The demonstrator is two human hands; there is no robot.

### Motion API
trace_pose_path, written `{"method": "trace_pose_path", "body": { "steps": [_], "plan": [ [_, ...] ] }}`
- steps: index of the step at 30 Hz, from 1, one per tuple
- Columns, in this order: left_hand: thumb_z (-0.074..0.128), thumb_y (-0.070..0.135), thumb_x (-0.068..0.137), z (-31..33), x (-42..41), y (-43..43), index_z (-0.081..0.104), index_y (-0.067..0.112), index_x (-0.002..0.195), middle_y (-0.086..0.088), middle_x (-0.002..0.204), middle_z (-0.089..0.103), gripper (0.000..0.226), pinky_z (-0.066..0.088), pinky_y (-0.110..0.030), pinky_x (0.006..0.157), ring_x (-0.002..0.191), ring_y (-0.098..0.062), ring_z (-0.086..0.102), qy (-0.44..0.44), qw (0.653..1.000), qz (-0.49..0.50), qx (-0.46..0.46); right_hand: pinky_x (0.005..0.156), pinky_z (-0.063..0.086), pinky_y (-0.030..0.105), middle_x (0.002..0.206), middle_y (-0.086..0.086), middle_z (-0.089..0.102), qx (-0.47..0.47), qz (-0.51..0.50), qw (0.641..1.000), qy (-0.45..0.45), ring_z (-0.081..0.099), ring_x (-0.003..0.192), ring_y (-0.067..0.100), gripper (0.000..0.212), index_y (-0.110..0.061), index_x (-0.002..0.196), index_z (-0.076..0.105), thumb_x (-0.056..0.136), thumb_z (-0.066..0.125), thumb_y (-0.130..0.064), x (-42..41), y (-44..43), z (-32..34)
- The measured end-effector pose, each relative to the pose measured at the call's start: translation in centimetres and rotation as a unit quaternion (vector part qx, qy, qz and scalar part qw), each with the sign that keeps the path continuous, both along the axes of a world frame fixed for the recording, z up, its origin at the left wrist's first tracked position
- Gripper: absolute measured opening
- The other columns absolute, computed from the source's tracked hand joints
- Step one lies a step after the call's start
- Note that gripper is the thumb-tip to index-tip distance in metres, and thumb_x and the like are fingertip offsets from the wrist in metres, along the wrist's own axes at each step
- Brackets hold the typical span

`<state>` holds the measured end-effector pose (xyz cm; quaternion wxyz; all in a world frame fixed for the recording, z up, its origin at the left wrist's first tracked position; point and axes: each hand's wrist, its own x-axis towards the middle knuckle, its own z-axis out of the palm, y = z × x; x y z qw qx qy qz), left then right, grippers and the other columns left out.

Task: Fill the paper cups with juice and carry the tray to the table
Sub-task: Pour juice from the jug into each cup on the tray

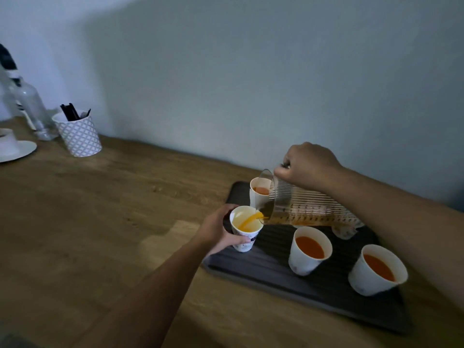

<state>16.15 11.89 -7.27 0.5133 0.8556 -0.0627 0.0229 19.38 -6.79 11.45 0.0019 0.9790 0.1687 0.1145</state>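
Note:
A dark ribbed tray (288, 277) lies on the wooden counter. My left hand (218, 231) grips a white paper cup (244, 243) at the tray's left edge. My right hand (307, 167) holds a clear ribbed pitcher (308, 208) tipped to the left, and orange juice (249, 218) streams from its spout into that cup. Three other paper cups hold orange juice: one at the back (259, 190), one in the middle (308, 249) and one at the front right (378, 270). Another cup (345, 232) is mostly hidden behind the pitcher.
At the far left of the wooden counter (100, 209) stand a patterned white holder (80, 136) with dark sticks, a clear glass bottle (30, 106) and a white saucer (17, 150) with a cup. A pale wall (251, 71) runs right behind the tray.

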Motion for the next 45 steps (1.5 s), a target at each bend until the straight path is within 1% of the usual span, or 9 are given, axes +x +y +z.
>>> {"method": "trace_pose_path", "body": {
  "steps": [6, 9, 11, 15, 22, 28, 36, 39, 45],
  "plan": [
    [0.092, 0.032, 0.052, 0.3, -0.4, 0.0, 0.054, 0.032, 0.118, 0.017, 0.105, 0.061, 0.076, 0.044, -0.016, 0.079, 0.099, -0.003, 0.058, 0.018, 1.0, -0.006, 0.012, 0.057, 0.045, 0.028, 0.062, 0.002, 0.064, -0.019, 0.011, 1.0, 0.007, 0.054, 0.053, 0.016, 0.039, -0.013, 0.071, 0.071, 0.087, 0.055, -0.045, -0.1, 0.3, 0.0],
    [0.091, 0.035, 0.051, 0.3, -0.5, 0.0, 0.052, 0.038, 0.113, 0.019, 0.104, 0.06, 0.073, 0.042, -0.013, 0.078, 0.098, -0.001, 0.057, 0.012, 1.0, -0.003, 0.023, 0.058, 0.047, 0.03, 0.059, 0.001, 0.06, -0.024, 0.013, 1.0, 0.008, 0.051, 0.051, 0.015, 0.039, -0.015, 0.066, 0.067, 0.087, 0.055, -0.045, -0.1, 0.4, 0.0],
    [0.091, 0.036, 0.051, 0.4, -0.5, 0.0, 0.051, 0.04, 0.111, 0.019, 0.103, 0.061, 0.071, 0.043, -0.015, 0.079, 0.098, 0.0, 0.057, 0.016, 1.0, -0.004, 0.024, 0.059, 0.047, 0.031, 0.059, 0.0, 0.059, -0.032, 0.012, 0.999, 0.005, 0.05, 0.051, 0.015, 0.038, -0.018, 0.061, 0.062, 0.087, 0.055, -0.045, -0.1, 0.5, 0.1],
    [0.09, 0.039, 0.049, 0.4, -0.3, -0.1, 0.051, 0.041, 0.111, 0.018, 0.105, 0.062, 0.073, 0.048, -0.023, 0.085, 0.101, -0.004, 0.058, 0.022, 1.0, -0.001, 0.021, 0.064, 0.052, 0.033, 0.069, 0.002, 0.066, -0.043, 0.011, 0.999, -0.009, 0.055, 0.057, 0.016, 0.037, -0.014, 0.077, 0.07, 0.086, 0.054, -0.046, 0.0, 0.8, 0.2],
    [0.09, 0.032, 0.055, 1.1, -0.8, 0.0, 0.049, 0.037, 0.112, 0.023, 0.096, 0.053, 0.071, 0.04, -0.013, 0.075, 0.096, 0.0, 0.053, 0.021, 0.999, -0.001, 0.038, 0.057, 0.044, 0.027, 0.066, 0.001, 0.065, -0.054, 0.013, 0.998, -0.012, 0.054, 0.055, 0.015, 0.039, -0.013, 0.078, 0.073, 0.087, 0.054, -0.046, 0.2, 1.0, 0.1],
    [0.089, 0.033, 0.058, 1.5, -0.9, -0.1, 0.049, 0.031, 0.123, 0.023, 0.101, 0.05, 0.076, 0.04, -0.022, 0.085, 0.103, -0.003, 0.051, 0.042, 0.998, 0.0, 0.045, 0.061, 0.047, 0.03, 0.072, 0.002, 0.066, -0.06, 0.017, 0.998, -0.022, 0.058, 0.063, 0.018, 0.038, -0.014, 0.084, 0.073, 0.086, 0.054, -0.046, 0.2, 1.2, 0.4],
    [0.088, 0.034, 0.06, 1.8, -1.1, -0.1, 0.047, 0.027, 0.13, 0.017, 0.109, 0.05, 0.081, 0.04, -0.024, 0.089, 0.106, -0.004, 0.048, 0.061, 0.997, -0.004, 0.046, 0.057, 0.042, 0.027, 0.064, 0.001, 0.06, -0.057, 0.023, 0.998, -0.024, 0.053, 0.057, 0.016, 0.037, -0.016, 0.074, 0.068, 0.086, 0.054, -0.047, 0.1, 1.2, 0.5],
    [0.088, 0.033, 0.059, 1.8, -1.1, -0.1, 0.049, 0.027, 0.127, 0.017, 0.106, 0.052, 0.078, 0.041, -0.024, 0.088, 0.104, -0.004, 0.051, 0.06, 0.997, -0.006, 0.044, 0.053, 0.034, 0.025, 0.056, -0.001, 0.053, -0.056, 0.021, 0.998, -0.022, 0.048, 0.052, 0.015, 0.039, -0.015, 0.067, 0.064, 0.087, 0.053, -0.048, -0.1, 1.2, 0.6],
    [0.09, 0.036, 0.055, 1.0, -0.9, 0.0, 0.051, 0.036, 0.114, 0.023, 0.098, 0.058, 0.071, 0.041, -0.013, 0.077, 0.098, 0.001, 0.056, 0.05, 0.998, -0.008, 0.041, 0.053, 0.036, 0.025, 0.062, 0.0, 0.06, -0.03, 0.002, 0.999, -0.02, 0.052, 0.055, 0.015, 0.039, -0.014, 0.074, 0.069, 0.086, 0.053, -0.048, 0.0, 0.9, 0.5]
  ]
}}
